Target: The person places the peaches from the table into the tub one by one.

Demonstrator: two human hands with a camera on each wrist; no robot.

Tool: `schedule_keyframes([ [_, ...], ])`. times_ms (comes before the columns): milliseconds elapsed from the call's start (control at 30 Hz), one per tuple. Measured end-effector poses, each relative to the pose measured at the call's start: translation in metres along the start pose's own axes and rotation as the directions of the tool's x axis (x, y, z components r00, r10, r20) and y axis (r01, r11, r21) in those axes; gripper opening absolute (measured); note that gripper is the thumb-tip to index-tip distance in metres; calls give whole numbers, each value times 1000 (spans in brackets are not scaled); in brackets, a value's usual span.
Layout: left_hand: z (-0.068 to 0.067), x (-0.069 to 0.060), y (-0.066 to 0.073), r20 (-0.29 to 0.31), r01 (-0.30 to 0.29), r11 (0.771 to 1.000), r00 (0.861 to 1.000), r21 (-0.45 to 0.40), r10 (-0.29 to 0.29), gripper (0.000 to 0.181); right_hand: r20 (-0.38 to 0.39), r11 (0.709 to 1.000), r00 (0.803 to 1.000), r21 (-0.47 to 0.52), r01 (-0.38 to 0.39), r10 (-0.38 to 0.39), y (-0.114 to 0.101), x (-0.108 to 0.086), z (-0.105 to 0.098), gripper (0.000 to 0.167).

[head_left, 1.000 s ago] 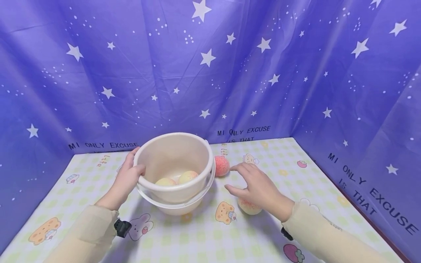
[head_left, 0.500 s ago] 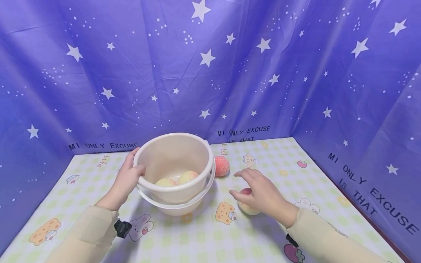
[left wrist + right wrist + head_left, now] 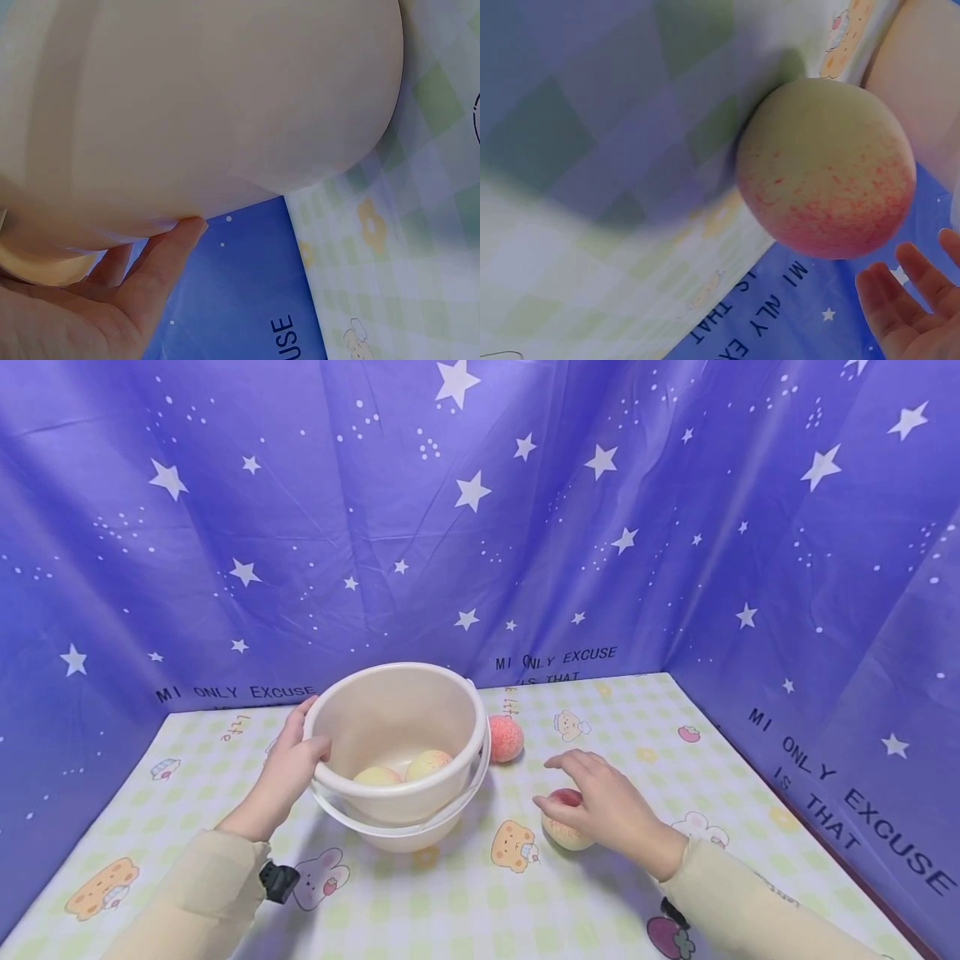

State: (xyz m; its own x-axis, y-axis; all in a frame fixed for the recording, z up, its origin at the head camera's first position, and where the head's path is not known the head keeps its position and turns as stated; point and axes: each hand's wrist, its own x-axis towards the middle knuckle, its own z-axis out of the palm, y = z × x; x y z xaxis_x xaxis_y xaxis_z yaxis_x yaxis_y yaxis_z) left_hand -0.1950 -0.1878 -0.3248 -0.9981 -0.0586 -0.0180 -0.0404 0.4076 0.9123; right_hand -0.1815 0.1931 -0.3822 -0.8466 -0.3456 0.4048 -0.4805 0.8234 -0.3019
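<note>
My left hand [image 3: 292, 760] grips the left rim of a cream bucket [image 3: 397, 806], thumb over the edge and fingers along the outside. In the left wrist view, those fingers [image 3: 161, 262] press against the bucket wall. Two yellowish peaches, one in front [image 3: 378, 775] and one to its right [image 3: 429, 764], lie inside the tilted-looking bucket. Above a third peach [image 3: 566, 831] on the table hovers my right hand [image 3: 607, 802], fingers loosely bent and holding nothing. The right wrist view shows this peach [image 3: 829, 169] apart from the fingertips, yellow with a red blush.
A speckled pinkish-red round fruit [image 3: 506, 739] sits close to the bucket's right side. The bucket's white handle [image 3: 450, 814] hangs down in front. A checked cloth [image 3: 420, 910] covers the table, and a blue star-printed curtain [image 3: 390, 527] stands behind and at the sides.
My right hand has drawn back from beside the pinkish-red fruit, moving right and slightly towards me, over the peach. The left hand and bucket stay put.
</note>
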Motion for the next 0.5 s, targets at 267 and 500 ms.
schedule_keyframes([
  [267,0,1,0,-2,-4,1000,1000,-10,4,91,40,999,998,5,-51,51,7,-2,4,44],
  [500,0,0,0,2,-5,1000,1000,-15,5,92,82,997,993,-12,-79,79,13,-6,8,43],
])
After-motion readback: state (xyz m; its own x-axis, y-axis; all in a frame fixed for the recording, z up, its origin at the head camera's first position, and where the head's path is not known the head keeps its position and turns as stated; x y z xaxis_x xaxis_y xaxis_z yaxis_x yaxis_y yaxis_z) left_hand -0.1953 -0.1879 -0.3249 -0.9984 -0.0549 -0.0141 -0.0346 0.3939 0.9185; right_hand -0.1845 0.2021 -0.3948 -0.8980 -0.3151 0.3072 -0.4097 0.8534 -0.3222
